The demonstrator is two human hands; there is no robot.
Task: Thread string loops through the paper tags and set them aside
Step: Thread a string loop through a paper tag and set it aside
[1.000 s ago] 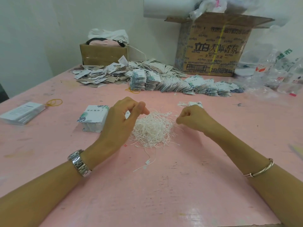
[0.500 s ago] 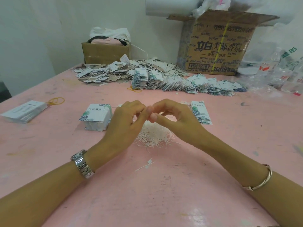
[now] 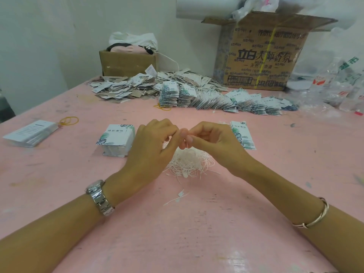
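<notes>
your left hand and right hand have met above the string pile, fingertips pinching 1 string loop. threading seems just begun; next needs a tag from the tag stack at the left hand's 9 o'clock.

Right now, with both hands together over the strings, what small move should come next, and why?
Probably raise both hands slightly to draw the string clear of the pile. The left hand and right hand meet at the fingertips, pinching a string that hangs down into the pile, so it looks not yet free for threading a tag.
</notes>
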